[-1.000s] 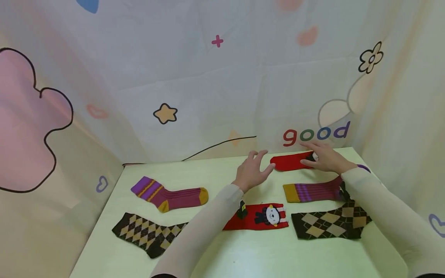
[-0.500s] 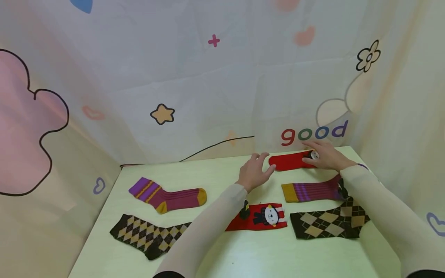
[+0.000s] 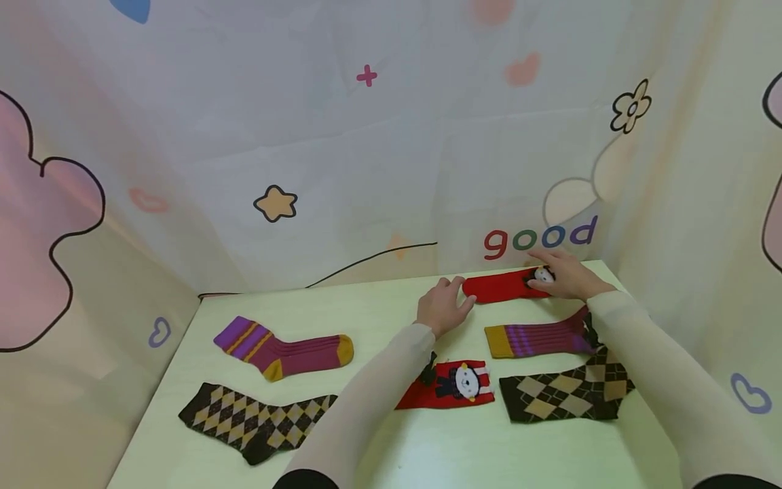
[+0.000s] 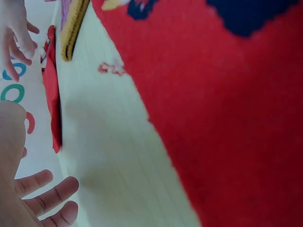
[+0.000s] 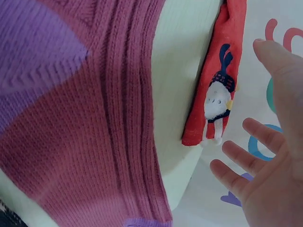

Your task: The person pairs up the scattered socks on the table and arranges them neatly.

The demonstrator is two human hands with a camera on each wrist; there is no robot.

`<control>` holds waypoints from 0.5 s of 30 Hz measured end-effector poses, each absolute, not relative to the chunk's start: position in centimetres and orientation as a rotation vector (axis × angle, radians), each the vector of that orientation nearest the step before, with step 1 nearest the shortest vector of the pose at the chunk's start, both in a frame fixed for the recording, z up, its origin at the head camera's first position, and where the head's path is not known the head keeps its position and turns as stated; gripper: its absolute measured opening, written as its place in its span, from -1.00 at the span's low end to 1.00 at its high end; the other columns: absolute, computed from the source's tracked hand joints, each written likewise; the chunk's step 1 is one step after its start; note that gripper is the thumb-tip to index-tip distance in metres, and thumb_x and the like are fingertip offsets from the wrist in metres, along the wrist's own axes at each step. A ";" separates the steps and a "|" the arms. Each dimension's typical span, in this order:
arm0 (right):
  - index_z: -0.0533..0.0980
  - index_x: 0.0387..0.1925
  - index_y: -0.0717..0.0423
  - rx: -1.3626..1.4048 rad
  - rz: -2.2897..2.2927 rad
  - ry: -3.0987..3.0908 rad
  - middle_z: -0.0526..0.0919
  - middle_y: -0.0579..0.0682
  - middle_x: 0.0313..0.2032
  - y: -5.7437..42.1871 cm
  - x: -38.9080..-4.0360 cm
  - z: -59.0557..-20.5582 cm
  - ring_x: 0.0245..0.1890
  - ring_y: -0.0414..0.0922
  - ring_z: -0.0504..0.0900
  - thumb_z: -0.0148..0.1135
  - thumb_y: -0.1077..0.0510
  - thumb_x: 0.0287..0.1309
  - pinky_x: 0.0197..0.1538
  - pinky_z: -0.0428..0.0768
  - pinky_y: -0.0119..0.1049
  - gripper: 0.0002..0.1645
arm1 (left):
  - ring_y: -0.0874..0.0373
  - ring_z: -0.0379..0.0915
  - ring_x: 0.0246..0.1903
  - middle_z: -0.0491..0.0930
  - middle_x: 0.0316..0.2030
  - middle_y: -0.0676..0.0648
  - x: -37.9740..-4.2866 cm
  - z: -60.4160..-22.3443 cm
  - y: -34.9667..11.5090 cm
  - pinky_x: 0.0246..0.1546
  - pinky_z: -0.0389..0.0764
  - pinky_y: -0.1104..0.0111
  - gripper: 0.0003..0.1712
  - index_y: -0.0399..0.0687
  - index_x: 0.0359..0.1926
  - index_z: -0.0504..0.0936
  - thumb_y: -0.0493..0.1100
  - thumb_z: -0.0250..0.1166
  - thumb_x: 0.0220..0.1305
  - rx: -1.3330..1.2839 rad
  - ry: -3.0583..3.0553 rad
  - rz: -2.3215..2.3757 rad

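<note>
Red sock (image 3: 502, 287) lies lengthwise left-to-right at the worktop's (image 3: 391, 448) far edge between your hands, your relaxed right hand (image 3: 565, 277) resting on its cuff end, your left hand (image 3: 442, 307) loose at its toe.

A red sock (image 3: 497, 287) lies flat at the table's far edge, toward one o'clock, stretched left to right. Its plain red toe end points left; the right end carries a small white-faced figure in dark clothing, seen in the right wrist view (image 5: 215, 92), with red-and-white stripes at the cuff.
</note>
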State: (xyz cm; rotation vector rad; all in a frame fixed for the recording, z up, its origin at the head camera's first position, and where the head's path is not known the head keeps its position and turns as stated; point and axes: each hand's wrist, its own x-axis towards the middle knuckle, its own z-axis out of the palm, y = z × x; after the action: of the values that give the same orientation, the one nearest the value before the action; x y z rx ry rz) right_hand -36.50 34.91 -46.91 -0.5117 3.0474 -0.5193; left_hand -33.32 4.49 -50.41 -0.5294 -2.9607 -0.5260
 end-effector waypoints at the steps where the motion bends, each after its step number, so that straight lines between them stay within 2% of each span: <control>1: 0.18 0.54 0.09 -0.502 -0.522 3.043 0.14 0.44 0.46 35.0 -36.5 -47.0 0.41 0.45 0.15 0.37 -0.13 0.31 0.23 0.31 0.52 -0.06 | 0.12 0.60 -0.10 0.59 0.15 -0.04 -33.4 -50.4 4.6 -0.10 0.69 0.29 -0.38 0.17 0.43 0.44 0.27 0.13 0.49 -0.530 -2.964 -0.519; 7: 0.16 0.55 0.09 -0.464 -0.534 3.031 0.11 0.45 0.47 35.4 -36.9 -47.5 0.40 0.48 0.15 0.35 -0.11 0.32 0.25 0.26 0.53 -0.07 | 0.14 0.59 -0.10 0.60 0.14 -0.02 -33.7 -50.4 5.6 -0.06 0.68 0.30 -0.39 0.21 0.43 0.45 0.26 0.15 0.48 -0.488 -2.989 -0.471; 15: 0.35 0.40 0.05 -0.405 -0.576 3.050 0.22 0.40 0.41 35.1 -37.2 -48.6 0.26 0.41 0.28 0.38 -0.08 0.28 0.21 0.36 0.50 -0.24 | 0.15 0.58 -0.14 0.62 0.09 -0.01 -34.1 -50.7 6.1 -0.08 0.68 0.30 -0.43 0.21 0.39 0.48 0.23 0.20 0.47 -0.444 -2.998 -0.475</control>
State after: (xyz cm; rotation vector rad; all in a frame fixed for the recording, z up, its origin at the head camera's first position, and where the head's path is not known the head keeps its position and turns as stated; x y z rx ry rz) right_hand -37.17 35.13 -48.56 -0.4054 3.0503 -0.5757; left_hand -34.08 6.11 -50.74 -0.4436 -2.9983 -0.4753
